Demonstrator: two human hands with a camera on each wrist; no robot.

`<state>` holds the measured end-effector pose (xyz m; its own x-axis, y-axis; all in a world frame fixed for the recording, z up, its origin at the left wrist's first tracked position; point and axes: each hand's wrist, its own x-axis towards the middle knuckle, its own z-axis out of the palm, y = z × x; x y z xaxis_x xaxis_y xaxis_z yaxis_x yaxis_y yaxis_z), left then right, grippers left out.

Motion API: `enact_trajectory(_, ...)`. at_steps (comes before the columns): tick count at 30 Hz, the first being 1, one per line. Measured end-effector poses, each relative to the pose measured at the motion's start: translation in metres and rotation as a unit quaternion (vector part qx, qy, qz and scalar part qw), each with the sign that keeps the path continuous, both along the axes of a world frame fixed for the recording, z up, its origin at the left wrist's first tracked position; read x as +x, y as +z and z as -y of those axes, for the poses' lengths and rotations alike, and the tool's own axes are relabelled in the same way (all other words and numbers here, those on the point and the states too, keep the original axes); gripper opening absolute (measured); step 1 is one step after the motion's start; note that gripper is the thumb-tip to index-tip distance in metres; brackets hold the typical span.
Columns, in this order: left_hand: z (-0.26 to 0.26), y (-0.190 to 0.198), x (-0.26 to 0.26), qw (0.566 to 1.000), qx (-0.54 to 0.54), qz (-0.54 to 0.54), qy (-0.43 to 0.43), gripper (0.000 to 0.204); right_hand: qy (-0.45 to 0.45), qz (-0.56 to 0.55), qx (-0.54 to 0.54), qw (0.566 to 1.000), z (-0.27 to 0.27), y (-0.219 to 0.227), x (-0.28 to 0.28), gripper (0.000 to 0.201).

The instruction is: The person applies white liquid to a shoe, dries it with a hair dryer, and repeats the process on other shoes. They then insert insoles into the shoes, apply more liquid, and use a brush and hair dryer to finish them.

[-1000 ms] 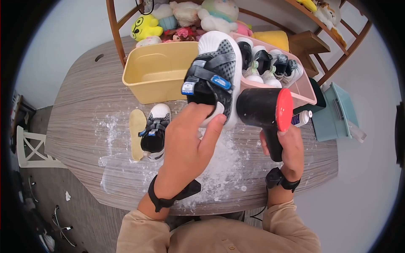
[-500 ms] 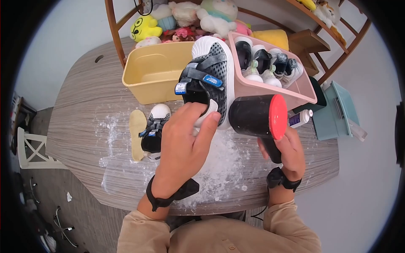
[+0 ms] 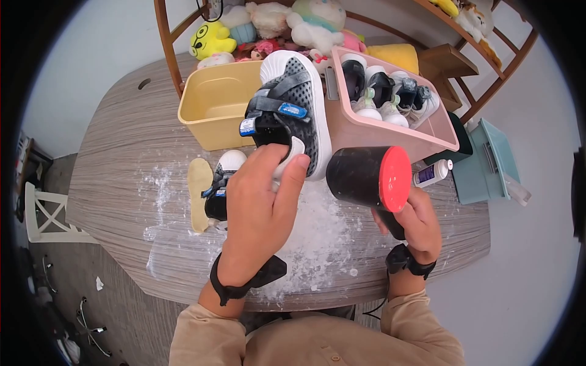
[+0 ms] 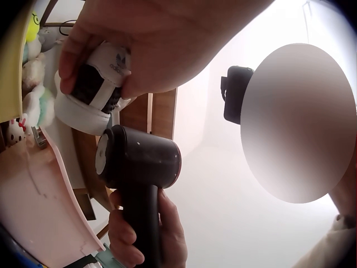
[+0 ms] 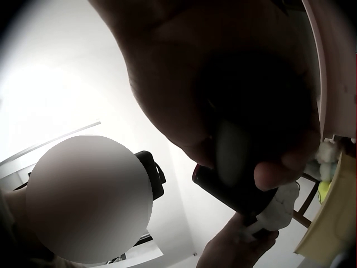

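My left hand (image 3: 259, 198) grips a black and white sneaker (image 3: 293, 104) by its heel, thumb outside and fingers inside the opening, raised over the table with its toe away from me. Blue tags mark its crossed straps. My right hand (image 3: 418, 222) is wrapped around the handle of a black pistol-shaped handheld device (image 3: 360, 177) with a red round end. In the left wrist view, the device's grey round face (image 4: 102, 153) is close beside the shoe's white sole (image 4: 81, 114). A matching sneaker (image 3: 218, 198) stands on the table beside a beige insole (image 3: 199, 189), partly hidden by my left hand.
White powder (image 3: 317, 244) is spread over the wooden table (image 3: 122, 134). Behind the shoe stands a yellow bin (image 3: 213, 131); a pink bin (image 3: 390, 137) holds several shoes. A white bottle (image 3: 432, 173) and a teal container (image 3: 476, 177) are at the right. Plush toys (image 3: 210, 39) fill the back.
The sneaker has moved left and slightly toward me in my left hand. The device has shifted left and down, now apart from the shoe in the head view.
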<state>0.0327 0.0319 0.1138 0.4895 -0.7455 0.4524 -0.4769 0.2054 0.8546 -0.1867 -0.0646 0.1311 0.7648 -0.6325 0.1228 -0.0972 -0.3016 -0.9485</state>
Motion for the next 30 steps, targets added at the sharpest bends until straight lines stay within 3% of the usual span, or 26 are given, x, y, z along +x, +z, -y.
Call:
enact_trajectory(7,0.001,-0.001,-0.007,0.998,-0.025,0.050,-0.030,0.015,-0.049,0.052,0.056,0.996,-0.001,-0.004,0.008,0.037)
enact_trajectory(22,0.004,-0.004,-0.006,0.991,-0.072,0.108,0.025,0.013,-0.050,0.045,0.085,0.994,-0.004,-0.002,0.012,0.039)
enact_trajectory(30,0.004,-0.008,-0.021,0.988,-0.072,0.130,-0.031,0.012,-0.119,0.087,0.076,0.986,-0.002,-0.006,0.020,0.046)
